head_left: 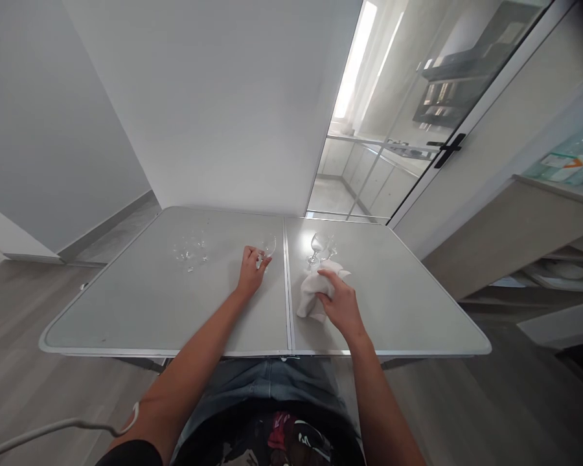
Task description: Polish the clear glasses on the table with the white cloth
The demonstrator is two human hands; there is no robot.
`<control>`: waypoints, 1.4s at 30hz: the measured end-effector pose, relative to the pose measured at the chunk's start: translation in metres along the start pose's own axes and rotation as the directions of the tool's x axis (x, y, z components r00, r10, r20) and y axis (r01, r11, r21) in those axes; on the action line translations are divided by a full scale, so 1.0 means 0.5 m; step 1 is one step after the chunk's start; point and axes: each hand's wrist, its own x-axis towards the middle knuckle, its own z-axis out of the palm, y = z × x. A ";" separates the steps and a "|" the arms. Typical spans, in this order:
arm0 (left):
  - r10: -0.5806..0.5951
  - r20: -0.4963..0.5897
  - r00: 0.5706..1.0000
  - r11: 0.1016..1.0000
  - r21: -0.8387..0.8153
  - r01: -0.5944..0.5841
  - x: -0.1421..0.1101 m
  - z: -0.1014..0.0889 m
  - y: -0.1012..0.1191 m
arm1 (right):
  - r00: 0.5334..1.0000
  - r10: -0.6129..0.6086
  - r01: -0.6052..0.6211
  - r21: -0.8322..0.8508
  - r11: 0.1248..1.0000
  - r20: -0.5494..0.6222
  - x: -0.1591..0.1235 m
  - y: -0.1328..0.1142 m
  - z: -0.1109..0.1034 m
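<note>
Near the middle of the table, my left hand (252,270) is closed on a small clear stemmed glass (270,244), gripping it low with the bowl showing past my fingertips. On the other side of the table's centre seam, my right hand (339,299) pinches a crumpled white cloth (309,291), which hangs down to the tabletop. Just beyond the cloth stand a clear stemmed glass (317,243) and more glassware beside it, partly overlapping. Farther left on the table is a group of several small clear glasses (190,249), faint against the pale surface.
The pale folding table (140,310) has a metal rim and a centre seam. A white wall (214,110) rises behind it. A glass door with a black handle (449,150) is at the back right. Shelves (539,220) with bottles stand at right. A white cable (68,424) crosses my left arm.
</note>
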 end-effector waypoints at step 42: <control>0.635 0.327 0.700 0.608 0.347 -0.714 -0.025 0.017 0.026 | 0.854 0.032 -0.262 0.376 0.889 0.519 0.120 -0.040 -0.003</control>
